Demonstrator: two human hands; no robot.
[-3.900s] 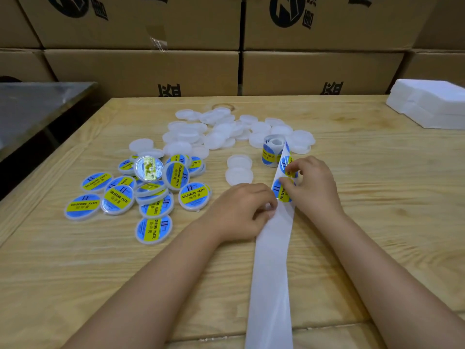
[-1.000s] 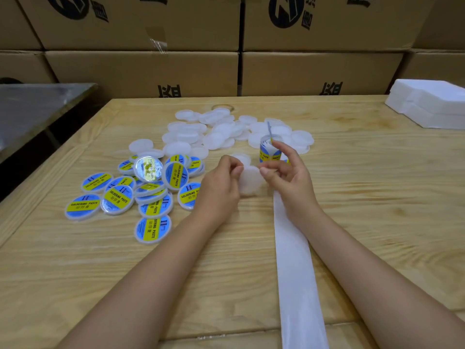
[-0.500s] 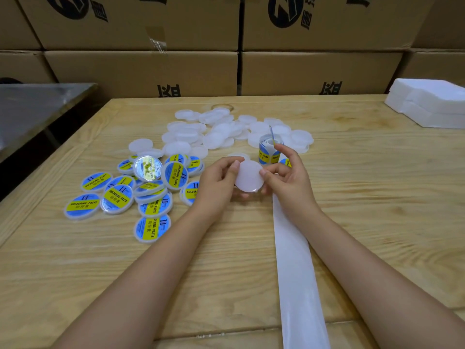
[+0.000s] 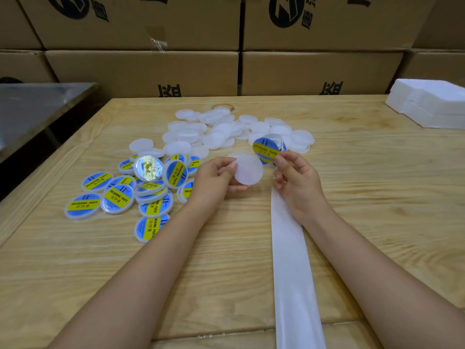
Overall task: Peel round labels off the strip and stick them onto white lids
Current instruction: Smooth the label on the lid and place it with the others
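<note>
Label peeled, application pending.
Left hand point(image 4: 216, 180) pinches a blank white lid point(image 4: 249, 170) by its edge over the tabletop point(image 4: 377, 197) centre. Right hand point(image 4: 297, 182) pinches the round label point(image 4: 265, 150) just beyond the lid; contact cannot be told. Judged next: centre the label on the lid, then press it flat without creasing.
</note>
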